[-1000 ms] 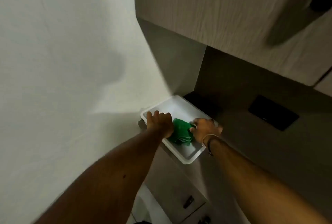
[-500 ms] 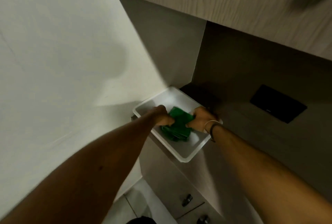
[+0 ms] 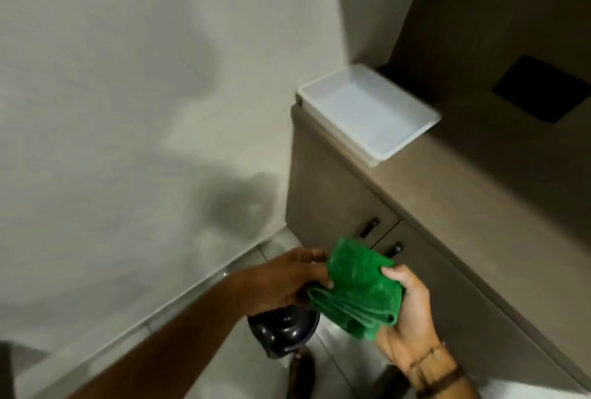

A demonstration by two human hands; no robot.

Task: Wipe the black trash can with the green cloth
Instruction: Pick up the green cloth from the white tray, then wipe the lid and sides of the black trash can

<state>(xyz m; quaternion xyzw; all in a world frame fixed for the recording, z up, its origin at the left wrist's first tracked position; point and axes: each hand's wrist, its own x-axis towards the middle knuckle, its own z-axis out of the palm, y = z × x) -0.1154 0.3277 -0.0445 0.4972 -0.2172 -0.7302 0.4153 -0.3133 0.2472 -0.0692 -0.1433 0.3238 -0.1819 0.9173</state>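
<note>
So the brown counter (image 3: 463, 206) is running along the right side, and a white tray (image 3: 367, 110) is sitting at its far left corner, right by the wall, slightly overhanging the front edge. Down on the pale tiled floor (image 3: 335, 344), a glossy black trash can (image 3: 283, 328) is standing near the cabinet base, partly hidden.
</note>
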